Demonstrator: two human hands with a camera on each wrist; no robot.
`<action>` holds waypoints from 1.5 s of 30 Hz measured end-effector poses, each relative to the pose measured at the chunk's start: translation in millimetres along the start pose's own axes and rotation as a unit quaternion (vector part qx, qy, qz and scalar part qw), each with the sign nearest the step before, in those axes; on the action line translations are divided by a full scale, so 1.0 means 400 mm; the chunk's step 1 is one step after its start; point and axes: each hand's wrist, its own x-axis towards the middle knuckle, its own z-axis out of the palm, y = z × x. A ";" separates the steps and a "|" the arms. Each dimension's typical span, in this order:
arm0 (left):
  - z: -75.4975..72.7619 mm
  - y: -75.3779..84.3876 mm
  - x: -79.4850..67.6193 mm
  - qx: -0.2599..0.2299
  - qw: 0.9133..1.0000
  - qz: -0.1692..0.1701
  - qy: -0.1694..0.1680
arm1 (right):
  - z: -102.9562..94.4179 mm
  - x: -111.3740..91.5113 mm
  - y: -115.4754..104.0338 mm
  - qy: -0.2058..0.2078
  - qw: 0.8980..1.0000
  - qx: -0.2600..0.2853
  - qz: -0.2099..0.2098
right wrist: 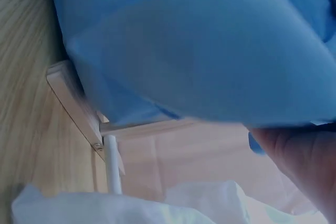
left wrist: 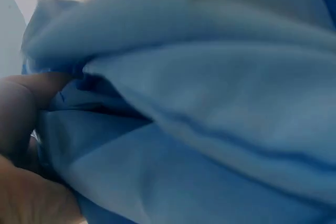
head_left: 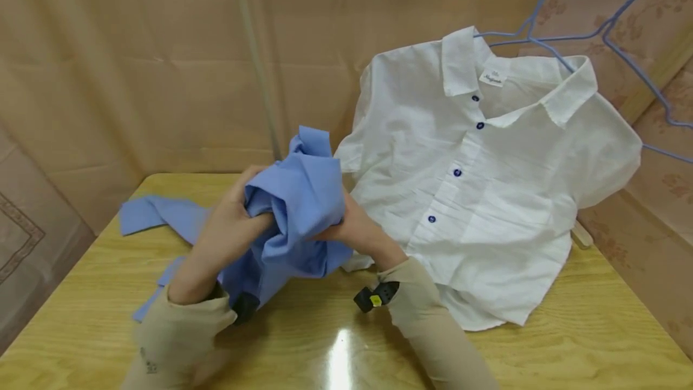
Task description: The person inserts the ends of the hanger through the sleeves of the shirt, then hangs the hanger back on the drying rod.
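A bunched light-blue garment (head_left: 303, 197) is held up over the table in front of the white shirt. My left hand (head_left: 233, 215) grips its left side, the thumb laid across the folds. On the opposite side my right hand (head_left: 365, 230) holds the cloth, most of its fingers hidden behind it. Two blue ends trail down onto the table at the left. Loose folds of the garment (left wrist: 210, 103) fill most of the left wrist view, with fingers at the edge. In the right wrist view a broad blue flap (right wrist: 205, 51) hangs beside the hand.
To the right a white short-sleeved shirt (head_left: 400, 137) with dark buttons hangs on a blue wire hanger (head_left: 565, 38). More blue wire hangers are at upper right. A wooden frame (right wrist: 73, 103) with a pale rod (right wrist: 112, 163) stands by the wooden table (head_left: 303, 342). Beige curtains (head_left: 162, 65) hang behind.
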 end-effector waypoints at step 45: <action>0.134 -0.171 0.077 0.137 0.991 -0.006 0.005 | -0.071 -0.079 -0.177 0.346 0.903 0.212 -0.138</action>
